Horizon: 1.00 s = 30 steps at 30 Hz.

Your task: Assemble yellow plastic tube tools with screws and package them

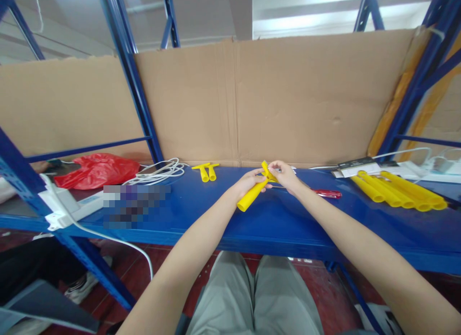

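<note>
A yellow T-shaped plastic tube is held above the blue shelf, its open round end pointing down towards me. My left hand is wrapped round it just below the crosspiece. The fingers of my right hand pinch the crosspiece end; whether they hold a small part there is hidden. On the shelf, to the right of my right hand, lies a screwdriver with a red handle, its shaft partly behind that hand. Two similar yellow T-shaped pieces lie at the back, left of my hands.
Several yellow tubes lie at the right beside a black-and-white box. On the left are a red plastic bag, coiled white cable and a white power strip. Cardboard walls the back between blue posts.
</note>
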### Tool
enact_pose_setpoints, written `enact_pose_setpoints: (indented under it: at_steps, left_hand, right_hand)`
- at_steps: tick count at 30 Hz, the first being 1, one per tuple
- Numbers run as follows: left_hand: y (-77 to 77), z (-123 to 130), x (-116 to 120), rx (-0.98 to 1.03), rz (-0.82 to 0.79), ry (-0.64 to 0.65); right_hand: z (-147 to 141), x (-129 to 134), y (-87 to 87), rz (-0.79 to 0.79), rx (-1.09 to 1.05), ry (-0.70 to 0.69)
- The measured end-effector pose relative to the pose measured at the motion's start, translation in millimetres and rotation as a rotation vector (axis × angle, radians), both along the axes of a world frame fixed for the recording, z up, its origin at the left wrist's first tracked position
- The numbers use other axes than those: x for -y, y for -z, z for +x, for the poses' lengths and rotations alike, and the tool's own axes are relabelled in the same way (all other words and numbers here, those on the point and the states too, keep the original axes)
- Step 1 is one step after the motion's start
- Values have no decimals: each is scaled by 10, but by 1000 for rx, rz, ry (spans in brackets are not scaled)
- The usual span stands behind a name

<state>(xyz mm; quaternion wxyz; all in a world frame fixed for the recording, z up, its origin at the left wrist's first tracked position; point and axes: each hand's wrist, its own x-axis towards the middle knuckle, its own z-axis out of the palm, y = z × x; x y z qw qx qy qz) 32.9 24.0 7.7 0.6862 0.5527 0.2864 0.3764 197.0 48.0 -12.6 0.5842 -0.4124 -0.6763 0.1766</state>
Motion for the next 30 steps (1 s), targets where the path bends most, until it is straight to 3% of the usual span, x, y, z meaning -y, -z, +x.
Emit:
enact_pose_setpoints:
  at_steps: [22, 30]
  left_hand:
    - [14, 2, -10, -38, 90, 13]
    - [19, -2, -19, -69, 105, -7]
  right_hand:
    - [6, -2, 12, -70, -50, -33]
    - [63, -85, 78, -100, -100, 21]
